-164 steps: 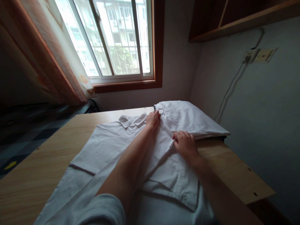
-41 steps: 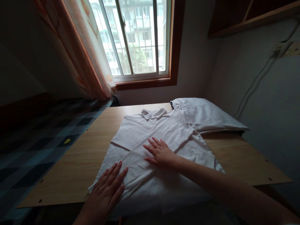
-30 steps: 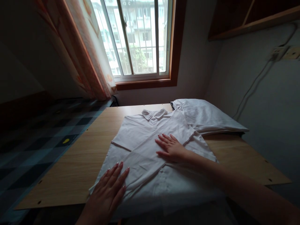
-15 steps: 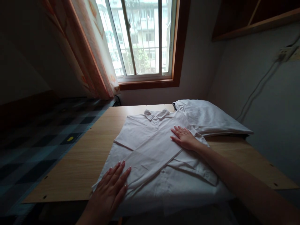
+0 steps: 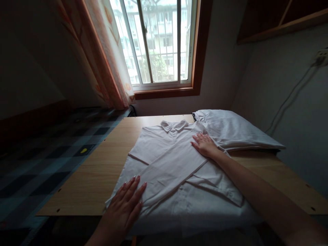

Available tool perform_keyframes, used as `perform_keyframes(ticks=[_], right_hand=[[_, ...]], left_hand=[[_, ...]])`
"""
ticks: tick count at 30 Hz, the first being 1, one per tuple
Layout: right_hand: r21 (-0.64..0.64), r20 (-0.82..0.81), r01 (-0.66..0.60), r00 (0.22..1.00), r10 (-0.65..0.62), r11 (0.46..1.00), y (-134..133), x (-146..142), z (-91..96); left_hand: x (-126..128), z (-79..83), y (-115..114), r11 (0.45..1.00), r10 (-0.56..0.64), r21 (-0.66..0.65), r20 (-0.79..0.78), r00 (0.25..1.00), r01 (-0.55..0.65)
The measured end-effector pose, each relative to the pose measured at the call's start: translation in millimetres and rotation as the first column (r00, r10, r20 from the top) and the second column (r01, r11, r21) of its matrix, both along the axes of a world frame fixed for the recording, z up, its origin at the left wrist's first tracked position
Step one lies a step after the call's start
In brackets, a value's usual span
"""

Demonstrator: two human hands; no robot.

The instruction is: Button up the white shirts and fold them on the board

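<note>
A white collared shirt [image 5: 166, 164] lies on a wooden table [image 5: 92, 177], collar toward the window, its sides and sleeves folded in across the body. My left hand [image 5: 126, 205] rests flat with fingers stretched out on the shirt's lower left part near the table's front edge. My right hand [image 5: 205, 144] lies flat and open on the shirt's upper right shoulder, close to the collar.
A stack of folded white cloth [image 5: 235, 131] sits at the table's far right, touching the shirt. Behind the table are a window [image 5: 159, 44] and an orange curtain [image 5: 105, 54]. A bed with a checked cover [image 5: 38, 160] lies to the left. A wall shelf [image 5: 282, 20] hangs upper right.
My right hand has slid up and to the right across the shirt, from its middle to the right shoulder. My left hand has stayed flat on the lower left.
</note>
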State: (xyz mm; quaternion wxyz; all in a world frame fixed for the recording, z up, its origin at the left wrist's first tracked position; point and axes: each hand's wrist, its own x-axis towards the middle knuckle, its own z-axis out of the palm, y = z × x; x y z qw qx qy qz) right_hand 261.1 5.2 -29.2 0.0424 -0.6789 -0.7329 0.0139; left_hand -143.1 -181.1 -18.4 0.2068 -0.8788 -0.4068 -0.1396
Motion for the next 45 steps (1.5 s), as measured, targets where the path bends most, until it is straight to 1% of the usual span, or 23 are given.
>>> perform_keyframes(ticks=[4,10,14,16,19,23,26,29,32,35,38,40,41,43,45], right_hand=[[0.009,0.017,0.029,0.999,-0.029,1.0,10.2,-3.6,-2.1],[0.062,0.082,0.058,0.995,-0.063,0.996,33.6,-8.0,-5.4],[0.073,0.084,0.076,0.993,-0.082,0.994,46.4,-11.8,-5.6],[0.117,0.087,0.077,0.992,-0.087,0.99,49.8,-13.1,-4.0],[0.213,0.12,0.061,0.989,-0.088,0.975,56.4,-13.9,1.8],[0.281,0.165,0.051,0.981,-0.101,0.958,76.3,-13.7,10.4],[0.281,0.16,0.075,0.979,-0.123,0.957,93.6,-13.9,10.9],[0.285,0.127,0.095,0.982,-0.136,0.954,103.7,-13.0,7.7],[0.324,0.033,0.13,0.988,-0.149,0.937,104.6,-10.8,7.3],[0.382,-0.023,0.093,0.996,-0.091,0.919,98.8,-10.5,12.6],[0.374,-0.015,0.003,1.0,0.002,0.928,91.0,-15.0,19.4],[0.332,-0.014,-0.039,0.999,0.047,0.943,86.5,-19.9,22.3],[0.31,-0.015,-0.062,0.997,0.07,0.949,84.6,-22.4,23.0],[0.27,-0.018,-0.104,0.993,0.113,0.957,81.8,-26.6,23.4],[0.239,-0.024,-0.139,0.989,0.149,0.961,80.0,-29.3,23.1]], left_hand=[[0.2,-2.2,-0.3,1.0,-0.002,0.006,0.026,1.0,0.002],[1.4,-0.4,-1.1,1.0,0.002,0.03,-0.005,1.0,-0.002],[2.0,0.8,-1.8,0.998,0.008,0.058,-0.026,1.0,-0.006],[1.9,1.2,-2.4,0.998,0.008,0.063,-0.029,1.0,-0.006],[1.3,1.1,-3.3,0.999,0.02,0.032,-0.025,0.999,-0.019],[0.8,0.6,-4.3,0.999,0.03,0.02,0.002,1.0,-0.03],[1.4,1.5,-4.4,0.999,0.018,0.044,-0.011,1.0,-0.018],[1.6,2.3,-4.2,0.998,0.014,0.056,-0.035,0.999,-0.012],[-0.8,3.2,-4.0,0.999,0.01,0.046,-0.055,0.998,-0.008],[-3.4,9.0,-0.7,0.999,-0.033,0.033,-0.07,0.997,0.035],[4.8,25.7,14.0,0.999,-0.047,-0.013,-0.03,0.998,0.046],[22.0,41.8,34.2,0.996,-0.019,-0.082,0.035,0.999,0.022],[34.5,49.7,47.9,0.992,0.002,-0.126,0.063,0.998,0.006],[65.5,61.7,81.5,0.977,-0.026,-0.209,0.094,0.995,0.045],[100.9,64.4,120.6,0.952,-0.075,-0.287,0.116,0.99,0.106]])
